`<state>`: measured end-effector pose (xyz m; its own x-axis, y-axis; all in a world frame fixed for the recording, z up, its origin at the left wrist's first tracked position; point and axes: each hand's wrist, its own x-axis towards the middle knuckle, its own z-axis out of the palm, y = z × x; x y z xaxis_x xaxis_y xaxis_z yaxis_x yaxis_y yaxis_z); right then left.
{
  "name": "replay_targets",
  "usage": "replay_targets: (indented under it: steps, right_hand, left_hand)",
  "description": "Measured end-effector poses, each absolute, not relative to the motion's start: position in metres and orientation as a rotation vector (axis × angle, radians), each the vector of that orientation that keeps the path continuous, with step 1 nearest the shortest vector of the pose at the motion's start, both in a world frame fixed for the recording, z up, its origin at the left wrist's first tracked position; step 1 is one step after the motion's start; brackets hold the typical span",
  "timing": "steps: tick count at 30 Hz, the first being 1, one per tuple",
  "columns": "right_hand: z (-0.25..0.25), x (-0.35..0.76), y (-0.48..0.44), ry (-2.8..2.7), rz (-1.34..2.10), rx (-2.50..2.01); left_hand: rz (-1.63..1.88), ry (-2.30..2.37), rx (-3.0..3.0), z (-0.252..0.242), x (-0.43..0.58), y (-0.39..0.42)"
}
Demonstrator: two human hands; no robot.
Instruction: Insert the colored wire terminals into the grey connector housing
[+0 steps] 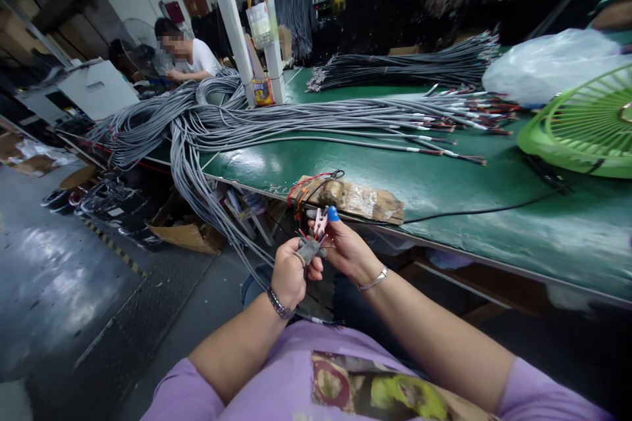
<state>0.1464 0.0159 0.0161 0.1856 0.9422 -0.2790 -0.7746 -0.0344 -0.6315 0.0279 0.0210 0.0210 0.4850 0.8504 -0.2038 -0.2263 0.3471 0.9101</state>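
Observation:
My left hand (291, 271) is closed around the end of a grey cable, with thin coloured wires (307, 235) fanning out above its fingers. Grey coverings show on some of my fingertips. Close against it on the right, my right hand (348, 248) pinches a small pale pink tool (320, 221) at the wires; a blue cover sits on the thumb tip. Just beyond both hands, a wooden block (365, 201) with tape and red and black leads lies at the table's edge.
Long grey cables (296, 120) lie across the green table (474, 191) and hang over its left edge. A green fan (582, 125) and a plastic bag (548, 66) are at the right. A person (200, 59) sits beyond, at the upper left, near white posts.

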Motion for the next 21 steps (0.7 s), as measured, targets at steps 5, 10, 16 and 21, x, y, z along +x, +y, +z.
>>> replay_targets:
  steps: [5, 10, 16, 21]
  right_hand:
    - [0.012, 0.147, 0.006, -0.296, 1.467, -0.720]
    - [0.007, 0.147, -0.016, -0.546, 1.480, -0.808]
    - [0.013, 0.146, -0.031, -0.852, 1.174, -1.063]
    - [0.016, 0.145, -0.031, -0.896, 1.145, -1.131]
  left_hand:
    - [0.816, 0.789, 0.976, 0.021, 0.023, 0.017]
    - [0.874, 0.799, 1.023, 0.013, 0.016, 0.011]
    - [0.840, 0.782, 1.248, 0.006, 0.008, 0.008]
    - [0.857, 0.786, 1.538, 0.011, 0.001, 0.008]
